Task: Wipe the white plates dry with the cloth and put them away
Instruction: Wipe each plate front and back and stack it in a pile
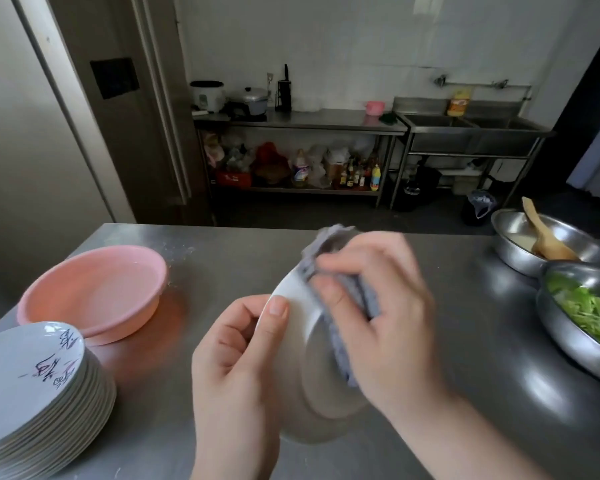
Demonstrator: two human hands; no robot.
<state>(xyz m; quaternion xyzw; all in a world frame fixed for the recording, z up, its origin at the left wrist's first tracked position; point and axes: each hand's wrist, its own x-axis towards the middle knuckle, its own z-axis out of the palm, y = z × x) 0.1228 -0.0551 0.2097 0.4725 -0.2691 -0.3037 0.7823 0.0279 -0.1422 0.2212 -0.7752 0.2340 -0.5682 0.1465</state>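
Steel counter (465, 341); fingers (329, 296) curled, cloth (368, 299) against plate (309, 327).

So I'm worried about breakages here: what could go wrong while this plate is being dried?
The left hand grips the plate by its rim only, tilted above the table; the right hand rubbing with the cloth could knock it loose. The stack stands high near the table's edge and may topple when it's added.
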